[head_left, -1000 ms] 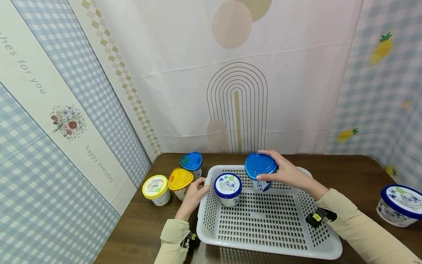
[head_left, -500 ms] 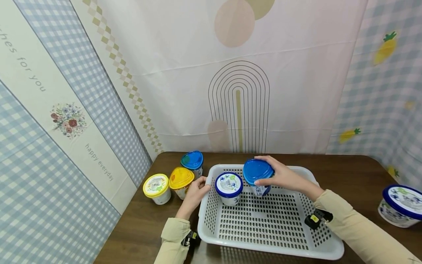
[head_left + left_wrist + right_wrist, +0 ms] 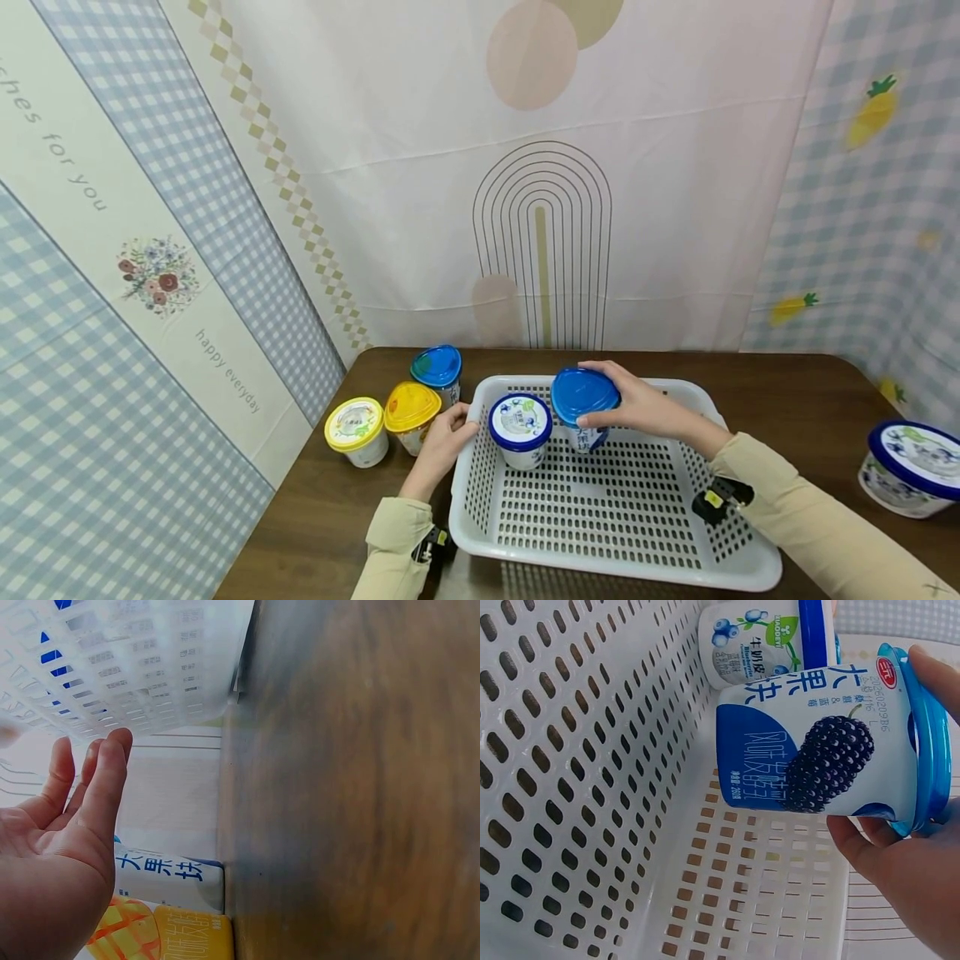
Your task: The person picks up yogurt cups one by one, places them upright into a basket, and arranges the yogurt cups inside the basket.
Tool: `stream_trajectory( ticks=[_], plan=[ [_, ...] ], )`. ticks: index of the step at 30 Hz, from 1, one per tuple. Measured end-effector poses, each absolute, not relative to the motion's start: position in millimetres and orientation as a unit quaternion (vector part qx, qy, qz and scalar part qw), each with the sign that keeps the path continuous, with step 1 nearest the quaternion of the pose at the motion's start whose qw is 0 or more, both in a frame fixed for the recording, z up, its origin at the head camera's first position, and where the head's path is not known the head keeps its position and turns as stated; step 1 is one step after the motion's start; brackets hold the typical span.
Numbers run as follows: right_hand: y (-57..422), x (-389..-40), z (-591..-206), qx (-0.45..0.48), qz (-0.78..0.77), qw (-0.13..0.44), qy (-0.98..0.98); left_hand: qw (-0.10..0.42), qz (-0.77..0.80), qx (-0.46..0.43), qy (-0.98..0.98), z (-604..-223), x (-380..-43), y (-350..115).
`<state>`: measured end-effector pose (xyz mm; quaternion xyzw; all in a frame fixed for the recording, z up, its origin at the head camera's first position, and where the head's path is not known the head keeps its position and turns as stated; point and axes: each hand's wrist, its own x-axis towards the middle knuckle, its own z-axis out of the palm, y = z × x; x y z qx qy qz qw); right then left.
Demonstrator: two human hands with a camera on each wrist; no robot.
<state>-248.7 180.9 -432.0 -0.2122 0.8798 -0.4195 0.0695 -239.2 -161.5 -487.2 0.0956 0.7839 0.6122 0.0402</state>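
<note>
In the head view, my right hand [image 3: 637,407] grips a yogurt cup [image 3: 583,400] with a blue lid near its top, low inside the white plastic basket [image 3: 615,571]. A blackberry picture shows on this held cup [image 3: 817,742] in the right wrist view. Just left of it in the basket stands a tub [image 3: 520,429] with a white lid and dark blue rim. My left hand [image 3: 442,446] holds the basket's left rim, thumb at the top edge. In the left wrist view its fingers [image 3: 105,784] lie along the basket's outer wall.
Left of the basket on the brown table [image 3: 292,525] stand a yellow-rimmed tub [image 3: 356,431], a yellow-lidded cup [image 3: 411,415] and another blue-lidded cup [image 3: 437,371]. A blue-rimmed tub [image 3: 911,467] stands at the far right. A printed curtain [image 3: 675,208] hangs behind the table.
My right hand has lowered the blue-lidded yogurt cup farther into the basket and slightly left, closer to the blue-rimmed tub. The left hand stays at the rim.
</note>
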Motion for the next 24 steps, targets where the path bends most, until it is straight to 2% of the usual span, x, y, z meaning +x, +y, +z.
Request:
stream_trajectory(
  ticks=[16,24],
  plan=[
    [175,-250,-439,-0.206,-0.405,0.088,0.887,0.05,0.616,0.094,0.78,-489,-240,-163],
    [173,-251,-442,-0.2,-0.391,0.092,0.894,0.065,0.619,0.101,0.776,-463,-227,-159]
  ],
)
